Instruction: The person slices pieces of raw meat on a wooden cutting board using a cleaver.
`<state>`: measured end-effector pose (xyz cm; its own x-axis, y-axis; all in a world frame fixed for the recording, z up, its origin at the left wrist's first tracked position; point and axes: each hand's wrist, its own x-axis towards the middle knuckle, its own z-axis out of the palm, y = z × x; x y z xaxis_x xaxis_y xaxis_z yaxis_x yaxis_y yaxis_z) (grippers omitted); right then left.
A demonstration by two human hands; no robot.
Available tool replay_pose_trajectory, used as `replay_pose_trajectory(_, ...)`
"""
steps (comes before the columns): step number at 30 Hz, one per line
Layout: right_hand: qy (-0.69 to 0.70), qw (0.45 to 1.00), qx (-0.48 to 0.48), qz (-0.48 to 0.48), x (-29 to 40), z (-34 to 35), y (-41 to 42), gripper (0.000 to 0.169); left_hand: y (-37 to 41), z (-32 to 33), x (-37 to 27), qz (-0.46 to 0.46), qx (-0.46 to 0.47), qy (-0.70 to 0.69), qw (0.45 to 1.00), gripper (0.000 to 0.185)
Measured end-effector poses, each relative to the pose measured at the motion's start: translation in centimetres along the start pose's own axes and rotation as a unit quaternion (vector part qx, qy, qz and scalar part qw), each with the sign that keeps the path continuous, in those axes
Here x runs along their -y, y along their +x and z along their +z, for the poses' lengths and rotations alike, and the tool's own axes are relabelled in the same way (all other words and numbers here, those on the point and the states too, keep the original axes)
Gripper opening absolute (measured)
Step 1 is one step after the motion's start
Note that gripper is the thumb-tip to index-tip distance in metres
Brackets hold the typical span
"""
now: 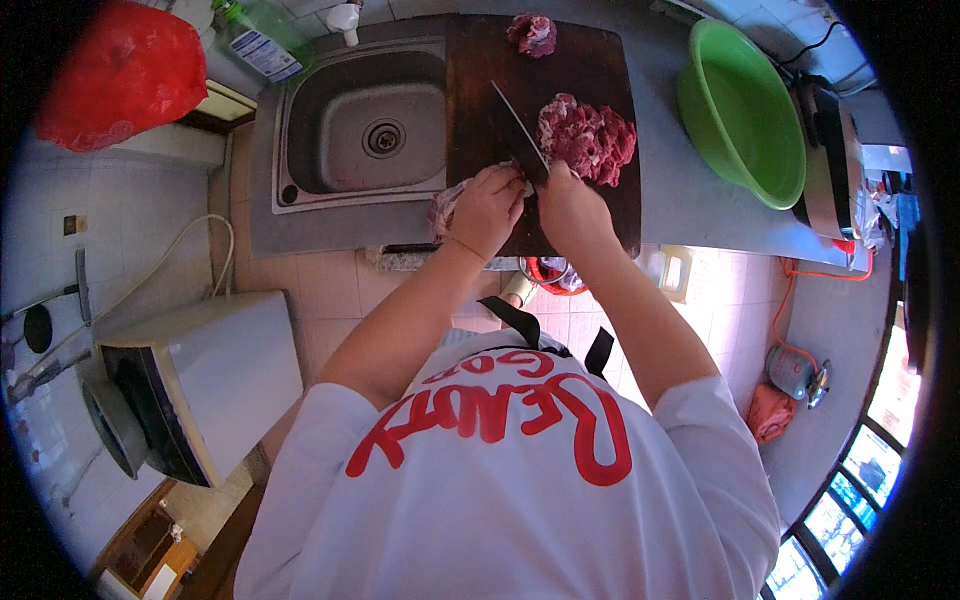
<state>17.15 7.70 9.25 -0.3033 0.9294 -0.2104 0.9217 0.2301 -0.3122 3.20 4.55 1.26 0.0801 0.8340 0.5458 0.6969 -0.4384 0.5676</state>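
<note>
On the dark wooden cutting board my right hand grips a kitchen knife, its blade pointing up and to the left. My left hand presses on a piece of raw meat at the board's lower left corner, and part of that meat hangs past the board's left edge. The knife's blade lies close to my left fingertips; whether it touches the meat there I cannot tell. A pile of raw red meat sits at the board's right, just beyond my right hand. A smaller meat chunk rests near the far edge.
A steel sink adjoins the board's left side. Behind it stand a green plastic bottle and a white tap. A red plastic bag is at the upper left. At the right, a green basin stands on the grey counter.
</note>
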Motion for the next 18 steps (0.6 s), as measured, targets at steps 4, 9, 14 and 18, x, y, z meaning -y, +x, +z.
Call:
replay_pose_trajectory(4, 0.065, 0.998, -0.001, 0.018, -0.1, -0.5, 1.9, 0.022, 0.2, -0.2, 0.0, 0.015, -0.005, -0.002, 1.000, 0.017)
replay_pose_trajectory(9, 0.096, 0.993, -0.023, 0.060, -5.5, -0.2, -2.4, 0.030, 0.2, -1.2, 0.0, 0.014, 0.022, -0.005, 1.000, 0.017)
replay_pose_trajectory(14, 0.137, 0.986, -0.057, 0.078, -5.2, -0.8, -3.7, 0.030, 0.0, -1.5, -0.2, 0.036, -0.006, 0.006, 0.999, 0.018)
replay_pose_trajectory(18, 0.113, 0.991, -0.055, 0.048, -4.2, -0.2, -4.5, 0.028, -0.4, -0.7, 0.4, 0.017, 0.018, 0.032, 0.999, 0.019)
